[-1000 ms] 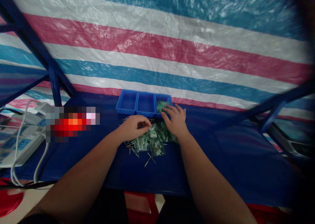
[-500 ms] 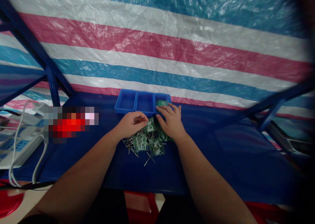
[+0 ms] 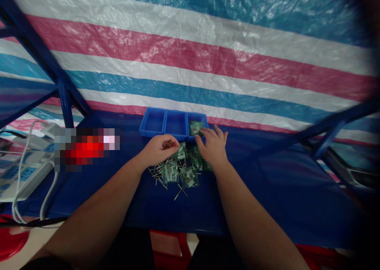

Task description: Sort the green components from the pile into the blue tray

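My left hand (image 3: 162,148) is closed, thumb and fingertips pinching the edge of a small clear plastic bag (image 3: 180,153) with metal pieces inside. Spread fingers show on my right hand (image 3: 214,147), which is open at the front right corner of the right blue bin (image 3: 207,121). Inside that bin lies a greenish plastic bag (image 3: 195,127). Under and between my hands is a pile of similar bags (image 3: 170,172) mixed with loose thin metal rivets (image 3: 158,175). My right palm partly covers more bags.
Two more blue bins, the middle one (image 3: 175,124) and the left one (image 3: 152,121), adjoin the right bin on the blue table (image 3: 261,198). White power strips (image 3: 26,183) with cables and a pixelated red patch (image 3: 86,149) are at left. Striped sheeting (image 3: 190,52) hangs behind.
My right hand has drawn back to the right from over the right bin, uncovering the bag in it. The left hand stays on its bag.
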`<action>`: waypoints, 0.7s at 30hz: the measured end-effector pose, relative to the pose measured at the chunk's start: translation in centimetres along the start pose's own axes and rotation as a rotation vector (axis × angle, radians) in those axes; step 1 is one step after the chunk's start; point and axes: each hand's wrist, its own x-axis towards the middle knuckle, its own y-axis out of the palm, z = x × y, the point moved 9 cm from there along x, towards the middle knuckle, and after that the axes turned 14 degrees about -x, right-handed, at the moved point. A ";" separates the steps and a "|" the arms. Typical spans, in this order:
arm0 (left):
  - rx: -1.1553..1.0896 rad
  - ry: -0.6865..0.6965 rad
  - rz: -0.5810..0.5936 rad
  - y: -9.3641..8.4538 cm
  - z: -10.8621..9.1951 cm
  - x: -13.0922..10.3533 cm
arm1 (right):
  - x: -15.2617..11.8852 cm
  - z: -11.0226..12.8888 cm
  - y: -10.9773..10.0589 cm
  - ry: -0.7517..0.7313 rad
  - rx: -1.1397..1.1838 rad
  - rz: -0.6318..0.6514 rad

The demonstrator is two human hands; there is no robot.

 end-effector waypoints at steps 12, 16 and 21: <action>-0.206 0.035 -0.031 -0.6 0.3 0.4 | -1.3 4.6 -4.0 -0.373 0.543 0.024; -0.174 0.064 -0.004 -0.4 -0.2 0.2 | -1.5 4.7 -2.6 -0.293 0.668 0.121; -0.112 0.067 -0.049 -0.7 -0.1 0.1 | -0.7 2.7 -3.4 -0.149 0.580 -0.035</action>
